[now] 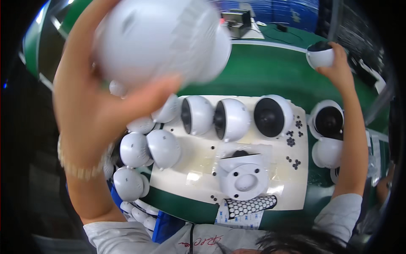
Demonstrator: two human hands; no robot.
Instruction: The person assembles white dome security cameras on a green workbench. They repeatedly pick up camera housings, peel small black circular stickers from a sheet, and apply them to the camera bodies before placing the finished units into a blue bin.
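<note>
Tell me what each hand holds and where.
Left hand: a blurred white case, held along its left and lower sides. Right hand: a black-and-white case, held by its right side.

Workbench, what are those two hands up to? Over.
Left hand: gripping blurred white housing. Right hand: holding black-and-white unit. Similar units crowd cream board.

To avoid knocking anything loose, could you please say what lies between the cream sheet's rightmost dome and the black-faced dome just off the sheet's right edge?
The head view shows clusters of small black pieces there, on the cream sheet.
</note>
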